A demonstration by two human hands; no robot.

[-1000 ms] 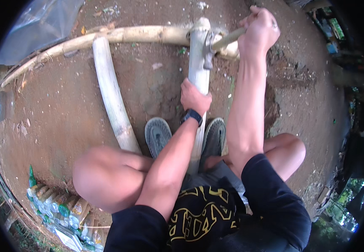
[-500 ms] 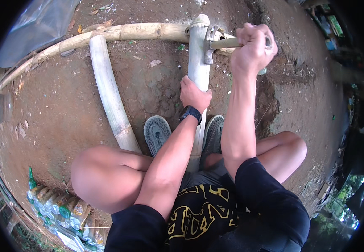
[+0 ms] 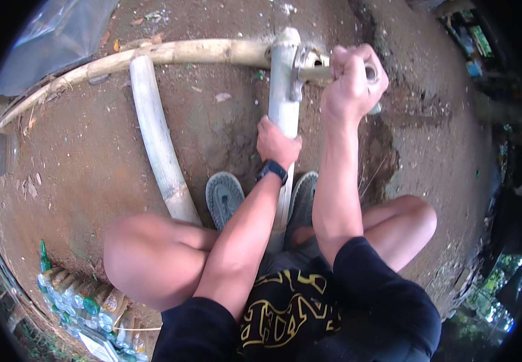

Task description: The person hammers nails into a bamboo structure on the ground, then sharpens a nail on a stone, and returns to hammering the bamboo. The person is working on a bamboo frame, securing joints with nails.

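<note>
My left hand (image 3: pixel 278 143), with a dark watch on its wrist, is wrapped round a pale bamboo pole (image 3: pixel 284 105) that runs away from me between my feet. The pole's far end rests over a long yellowish bamboo pole (image 3: pixel 213 51) lying crosswise on the ground. In my right hand (image 3: pixel 352 81) is the handle of a claw hammer (image 3: pixel 298 75), closed in my fist. The metal head lies against the right side of the pale pole, or very near it; contact is hard to tell. Part of the handle is hidden by my fingers.
Another pale bamboo piece (image 3: pixel 155 127) meets the crosswise pole farther left. Clear and green bottles (image 3: pixel 86 301) lie in rows at the lower left. Plastic sheeting (image 3: pixel 62 42) covers the upper left. The brown soil (image 3: pixel 80 169) has a dug edge at right.
The hammer and my right hand have shifted slightly down and left in the picture. The whole scene has also slid down a little. Both hands keep their grips.
</note>
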